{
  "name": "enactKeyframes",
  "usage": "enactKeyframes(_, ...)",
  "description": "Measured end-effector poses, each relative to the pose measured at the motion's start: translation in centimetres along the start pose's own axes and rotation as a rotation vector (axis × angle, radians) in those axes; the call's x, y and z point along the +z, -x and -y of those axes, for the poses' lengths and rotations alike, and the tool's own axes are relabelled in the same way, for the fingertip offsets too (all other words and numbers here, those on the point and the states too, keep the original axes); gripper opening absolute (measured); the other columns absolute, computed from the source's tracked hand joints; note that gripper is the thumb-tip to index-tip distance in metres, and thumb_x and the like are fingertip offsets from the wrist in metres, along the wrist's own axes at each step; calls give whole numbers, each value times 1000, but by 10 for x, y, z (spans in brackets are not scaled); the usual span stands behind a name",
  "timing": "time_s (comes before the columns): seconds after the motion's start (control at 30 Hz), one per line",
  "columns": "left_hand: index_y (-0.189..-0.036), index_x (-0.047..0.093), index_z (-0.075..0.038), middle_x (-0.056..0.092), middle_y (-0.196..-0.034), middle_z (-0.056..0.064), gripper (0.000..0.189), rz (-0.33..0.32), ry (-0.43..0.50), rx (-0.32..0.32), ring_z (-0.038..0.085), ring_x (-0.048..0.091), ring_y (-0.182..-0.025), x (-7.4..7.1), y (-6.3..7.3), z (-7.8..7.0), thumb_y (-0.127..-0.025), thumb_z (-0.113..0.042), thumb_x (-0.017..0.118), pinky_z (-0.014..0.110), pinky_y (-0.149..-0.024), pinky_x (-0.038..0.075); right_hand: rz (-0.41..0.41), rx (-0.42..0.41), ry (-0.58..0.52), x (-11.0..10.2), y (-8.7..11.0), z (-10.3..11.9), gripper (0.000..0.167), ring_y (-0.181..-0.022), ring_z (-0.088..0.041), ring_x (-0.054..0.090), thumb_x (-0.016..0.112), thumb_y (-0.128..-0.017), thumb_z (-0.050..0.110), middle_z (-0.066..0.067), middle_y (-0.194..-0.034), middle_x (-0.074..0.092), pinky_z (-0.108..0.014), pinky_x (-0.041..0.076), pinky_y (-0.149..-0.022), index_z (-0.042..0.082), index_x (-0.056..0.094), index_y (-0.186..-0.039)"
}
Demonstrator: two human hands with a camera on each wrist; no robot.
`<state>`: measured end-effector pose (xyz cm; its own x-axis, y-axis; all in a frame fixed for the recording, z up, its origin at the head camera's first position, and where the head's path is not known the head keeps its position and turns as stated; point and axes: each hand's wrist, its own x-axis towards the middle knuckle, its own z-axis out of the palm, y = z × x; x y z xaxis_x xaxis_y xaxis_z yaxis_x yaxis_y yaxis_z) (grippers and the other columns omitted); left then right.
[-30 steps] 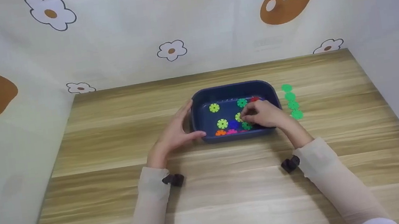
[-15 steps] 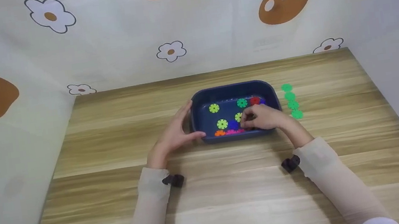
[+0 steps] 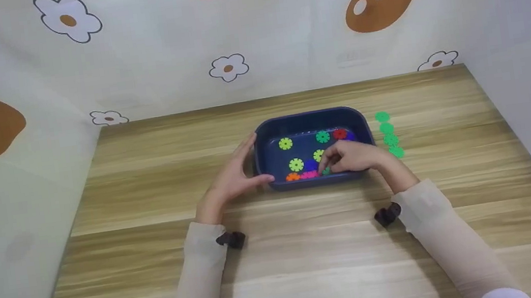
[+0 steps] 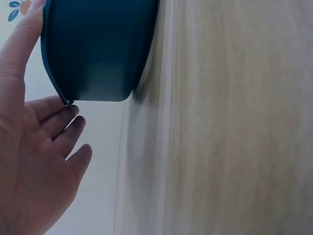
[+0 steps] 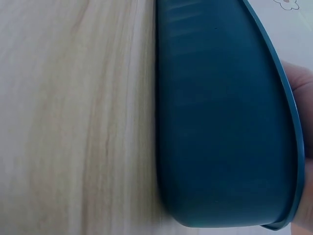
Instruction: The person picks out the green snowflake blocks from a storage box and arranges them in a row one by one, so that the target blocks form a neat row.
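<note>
A dark blue plastic bin (image 3: 318, 181) holds several small notched snowflake discs. My left hand (image 3: 232, 178) rests against the bin's left end, thumb on the front corner, other fingers along the side. In the left wrist view, those fingertips (image 4: 71, 108) touch the rim. My right hand (image 3: 354, 156) reaches over the right side into the bin, fingers bent downward. Beneath its fingertips a green disc (image 3: 326, 171) shows partly; whether they pinch it is hidden. Around them lie a yellow disc (image 3: 318, 155), a blue disc (image 3: 310, 165) and pink discs (image 3: 309, 175).
Right of the bin, several green discs (image 3: 390, 139) lie in a column on the wooden table (image 3: 309, 251). Further left inside the bin are a yellow disc (image 3: 296, 165) and an orange disc (image 3: 293, 177). A patterned cloth (image 3: 150, 56) stands behind the table.
My right hand's fingers have shifted slightly within the bin toward its front wall. The red disc shows more fully than a second ago. My left hand stays put.
</note>
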<state>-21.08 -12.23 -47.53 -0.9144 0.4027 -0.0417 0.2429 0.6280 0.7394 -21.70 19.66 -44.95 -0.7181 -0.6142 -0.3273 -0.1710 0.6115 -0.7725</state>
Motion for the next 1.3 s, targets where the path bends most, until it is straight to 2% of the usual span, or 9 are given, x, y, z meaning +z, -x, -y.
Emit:
enactKeyframes(0.23, -161, 18, -26, 16, -169, 2, 107, 4, 11, 1, 29, 17, -156, -1, 1, -2, -78, -44, 84, 52, -126, 18, -87, 4, -35, -1, -2, -3, 20, -82, -12, 57, 61, -90, 0, -15, -102, 74, -25, 49, -78, 2, 75, -104)
enactKeyframes(0.5, -161, 18, -27, 17, -169, 2, 108, 2, 10, 4, 29, 18, -155, -1, 0, -1, -77, -50, 82, 52, -126, 19, -133, -10, -62, 0, -2, -3, 16, -82, -14, 52, 63, -92, 4, -12, -106, 72, -26, 48, -78, 4, 75, -102)
enactKeyframes(0.77, -161, 19, -24, 19, -168, 4, 110, 2, -8, 22, 29, 18, -155, -1, -1, 2, -75, -54, 82, 50, -127, 19, -186, -52, -66, 0, -1, -2, 15, -86, -13, 59, 65, -91, 3, -15, -100, 72, -27, 50, -81, 2, 75, -102)
enactKeyframes(0.87, -161, 19, -23, 18, -168, 6, 111, 4, -6, 26, 30, 18, -155, -1, 0, 2, -75, -55, 82, 51, -126, 19, -217, -56, -76, -1, 1, -1, 16, -84, -11, 60, 65, -90, 2, -17, -103, 73, -24, 50, -79, 2, 74, -103)
enactKeyframes(1.0, -161, 18, -23, 18, -168, 6, 111, 5, -2, 25, 30, 18, -155, -1, -1, 2, -75, -55, 82, 50, -126, 19, -274, -51, -144, -4, 3, 1, 19, -79, -8, 64, 62, -91, 0, -18, -104, 72, -20, 56, -73, -3, 72, -107)
enactKeyframes(1.13, -161, 19, -23, 19, -168, 6, 111, 3, -6, 23, 30, 19, -155, -1, -1, 2, -75, -54, 82, 51, -126, 20, -335, -63, -228, -10, 8, 3, 21, -79, -11, 69, 62, -92, -2, -17, -97, 70, -29, 63, -75, -9, 68, -110)
enactKeyframes(1.3, -161, 19, -24, 19, -168, 7, 111, 3, -7, 17, 32, 18, -155, -1, 0, 2, -75, -53, 82, 52, -126, 19, -375, -55, -283, -19, 17, 7, 21, -79, -16, 69, 62, -93, -2, -6, -91, 67, -40, 63, -78, -9, 66, -112)
